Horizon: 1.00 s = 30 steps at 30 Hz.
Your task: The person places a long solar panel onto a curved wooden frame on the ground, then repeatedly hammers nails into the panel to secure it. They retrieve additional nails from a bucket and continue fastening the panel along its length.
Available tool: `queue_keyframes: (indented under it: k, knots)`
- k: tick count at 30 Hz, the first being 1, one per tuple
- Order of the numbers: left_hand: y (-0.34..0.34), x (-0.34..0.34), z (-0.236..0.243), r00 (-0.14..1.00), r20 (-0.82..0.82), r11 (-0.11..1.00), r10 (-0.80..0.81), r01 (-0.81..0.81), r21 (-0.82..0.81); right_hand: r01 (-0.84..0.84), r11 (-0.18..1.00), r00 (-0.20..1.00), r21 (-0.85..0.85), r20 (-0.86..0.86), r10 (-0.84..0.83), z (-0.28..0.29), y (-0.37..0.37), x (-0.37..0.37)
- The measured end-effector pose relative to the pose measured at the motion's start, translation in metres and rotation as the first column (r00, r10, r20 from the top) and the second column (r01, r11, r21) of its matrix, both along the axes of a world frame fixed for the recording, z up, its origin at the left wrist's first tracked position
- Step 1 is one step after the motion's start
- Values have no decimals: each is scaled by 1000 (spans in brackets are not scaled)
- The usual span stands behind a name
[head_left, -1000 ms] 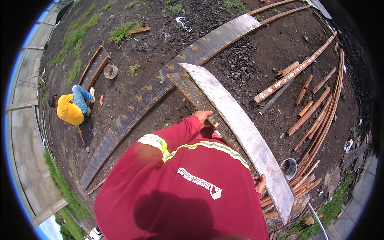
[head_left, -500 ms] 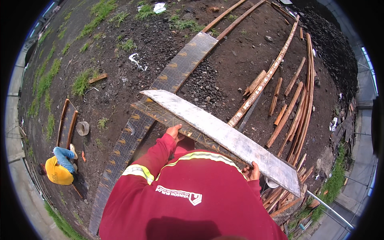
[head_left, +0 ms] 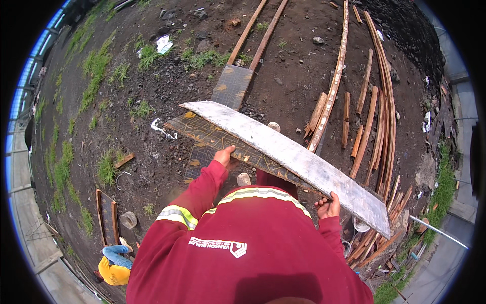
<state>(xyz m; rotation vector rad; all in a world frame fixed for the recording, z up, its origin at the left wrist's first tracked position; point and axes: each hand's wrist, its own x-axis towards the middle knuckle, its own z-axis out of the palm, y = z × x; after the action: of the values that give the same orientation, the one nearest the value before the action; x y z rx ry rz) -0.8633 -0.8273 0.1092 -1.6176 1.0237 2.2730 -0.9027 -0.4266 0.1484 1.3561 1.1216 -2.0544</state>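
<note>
My left hand grips the near edge of a dark board with gold markings. A long whitish plank lies on top of it, slanting down to the right. My right hand holds the stacked boards near their right end, its thumb at the plank's edge. Beneath them, a long dark patterned panel lies on the dirt, partly hidden. A pale shoe shows below the boards and another beyond them.
Timber rails continue beyond the panel. Loose wooden strips, a bucket and a metal pole lie right. At lower left, a co-worker in yellow is beside a short timber-edged panel and a round container.
My view has swung, so the ground panel now runs more upright and the co-worker sits lower. The held boards have moved across the ground panel; both pale shoes have come into view.
</note>
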Motion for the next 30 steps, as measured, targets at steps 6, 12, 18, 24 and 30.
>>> queue_keyframes:
  k: [6, 12, 18, 24, 30]
  knots:
    - [-57, -160, -33, 989, 46, 986, -141, 145, -85, 131, 991, 988, -2, 80, -130, -49, -57, -103]
    - [-96, -379, -2, 942, 66, 912, -330, 336, -237, 273, 961, 955, -39, 128, -266, -47, -118, -237]
    - [-115, -491, 71, 897, -120, 859, -426, 360, -364, 319, 939, 944, -126, -50, -327, -42, -146, -340]
    - [-164, -475, 88, 927, -211, 915, -311, 232, -329, 253, 952, 964, -172, -37, -262, -64, -199, -370]
    - [-257, -436, 86, 902, -31, 806, -431, 370, -463, 349, 896, 936, -274, 142, -321, -73, -297, -340]
